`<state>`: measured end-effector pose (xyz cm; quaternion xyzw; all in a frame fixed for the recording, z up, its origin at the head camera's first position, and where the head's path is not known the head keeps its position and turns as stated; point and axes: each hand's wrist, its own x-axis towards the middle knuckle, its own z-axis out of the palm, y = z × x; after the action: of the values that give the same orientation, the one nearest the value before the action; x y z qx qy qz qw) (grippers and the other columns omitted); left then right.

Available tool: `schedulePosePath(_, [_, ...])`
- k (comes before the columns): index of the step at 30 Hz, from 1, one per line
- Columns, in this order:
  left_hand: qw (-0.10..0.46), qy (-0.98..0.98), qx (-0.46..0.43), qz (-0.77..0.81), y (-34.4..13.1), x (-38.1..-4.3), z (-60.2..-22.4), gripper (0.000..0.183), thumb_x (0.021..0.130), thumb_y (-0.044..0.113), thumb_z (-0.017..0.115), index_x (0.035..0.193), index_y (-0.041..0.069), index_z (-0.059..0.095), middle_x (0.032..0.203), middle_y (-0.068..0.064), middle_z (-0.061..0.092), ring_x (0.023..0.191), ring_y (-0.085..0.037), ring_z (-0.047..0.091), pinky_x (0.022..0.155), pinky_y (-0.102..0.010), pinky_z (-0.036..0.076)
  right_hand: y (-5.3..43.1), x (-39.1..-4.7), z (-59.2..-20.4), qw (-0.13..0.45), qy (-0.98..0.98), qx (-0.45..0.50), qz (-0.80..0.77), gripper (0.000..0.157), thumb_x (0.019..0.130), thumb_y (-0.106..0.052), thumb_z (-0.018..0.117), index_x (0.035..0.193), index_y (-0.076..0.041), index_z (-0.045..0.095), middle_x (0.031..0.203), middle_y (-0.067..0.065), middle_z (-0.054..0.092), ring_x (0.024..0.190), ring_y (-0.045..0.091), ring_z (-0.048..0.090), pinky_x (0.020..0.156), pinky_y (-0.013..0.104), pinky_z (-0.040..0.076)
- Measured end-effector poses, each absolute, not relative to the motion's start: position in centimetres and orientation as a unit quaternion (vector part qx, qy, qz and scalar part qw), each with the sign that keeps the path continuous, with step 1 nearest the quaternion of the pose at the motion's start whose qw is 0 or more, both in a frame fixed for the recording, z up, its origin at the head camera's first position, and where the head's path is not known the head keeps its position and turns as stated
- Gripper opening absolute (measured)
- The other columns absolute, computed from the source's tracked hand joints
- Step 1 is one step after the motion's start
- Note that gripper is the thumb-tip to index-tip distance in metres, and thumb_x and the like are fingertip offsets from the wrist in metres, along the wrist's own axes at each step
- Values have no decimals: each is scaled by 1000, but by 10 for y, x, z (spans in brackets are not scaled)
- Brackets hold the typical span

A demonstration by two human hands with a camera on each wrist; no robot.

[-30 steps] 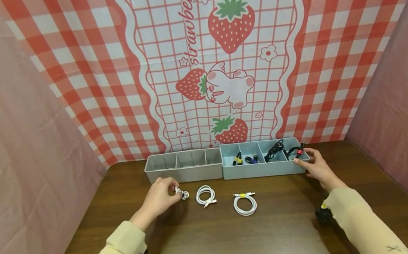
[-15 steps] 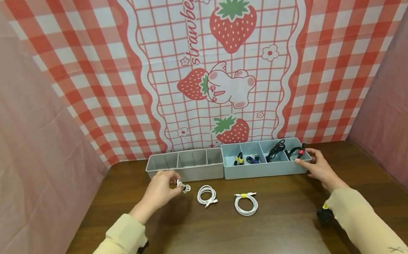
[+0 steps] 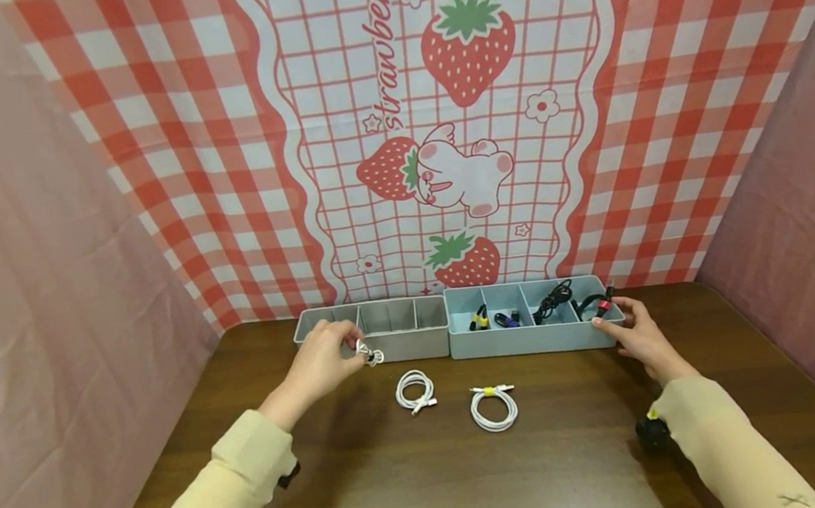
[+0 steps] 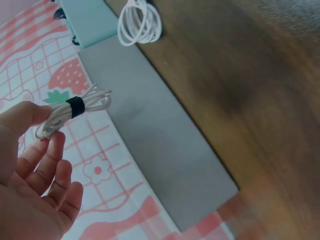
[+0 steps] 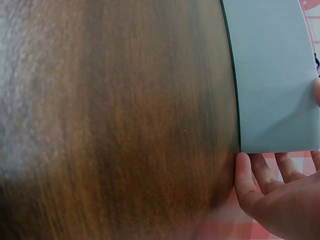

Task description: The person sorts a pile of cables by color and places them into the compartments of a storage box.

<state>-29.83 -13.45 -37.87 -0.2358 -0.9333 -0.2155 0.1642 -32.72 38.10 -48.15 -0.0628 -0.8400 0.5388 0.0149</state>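
Observation:
My left hand (image 3: 323,359) pinches a bundled white cable (image 4: 82,106) between thumb and fingertips, a black strap (image 4: 76,107) round its middle. In the head view, the hand is in front of the left part of a grey divided box (image 3: 406,345), whose compartment there it partly covers. My right hand (image 3: 643,336) holds the right end of a light blue divided box (image 3: 523,341), thumb at the front rim and fingers against the end wall (image 5: 280,145). Inside the blue box are dark cables: a yellow-tied one (image 3: 479,319), a blue-tied one (image 3: 507,320), a black one (image 3: 555,301) and a red-tied one (image 3: 594,302).
Two coiled white cables lie on the wooden table (image 3: 464,482) before the boxes: one with a white tie (image 3: 415,391), one with a yellow tie (image 3: 494,409). A strawberry-print cloth (image 3: 437,116) hangs right behind the boxes; pink cloth (image 3: 54,269) flanks the table.
My left hand has risen from the tabletop toward the grey box, carrying the black-strapped white cable. The right hand stays at the blue box's end.

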Motion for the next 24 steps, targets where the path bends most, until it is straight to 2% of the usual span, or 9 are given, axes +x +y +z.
schedulePosePath(14, [174,-927,-241,-229,-127,-305,-360,18,71,20,70,87,12,65,75,3,58,76,-16,46,67,-31,38,364,-310,-463,11,-843,-61,534,92,78,-57,55,141,-11,8,137,30,18,113,41,34,85,53,42])
schedulePosePath(20, [176,-928,-237,-228,-125,-308,-355,20,73,20,69,90,11,65,79,-3,61,74,-16,45,64,-30,37,371,-318,-473,16,-840,-66,538,95,76,-56,58,141,-10,7,138,28,20,116,40,33,84,53,42])
schedulePosePath(24, [176,-926,-237,-233,-122,-311,-352,20,73,20,69,91,10,65,80,-3,61,74,-15,44,64,-29,37,376,-324,-480,19,-842,-60,536,91,78,-54,58,141,-11,8,136,30,20,112,40,36,82,53,43])
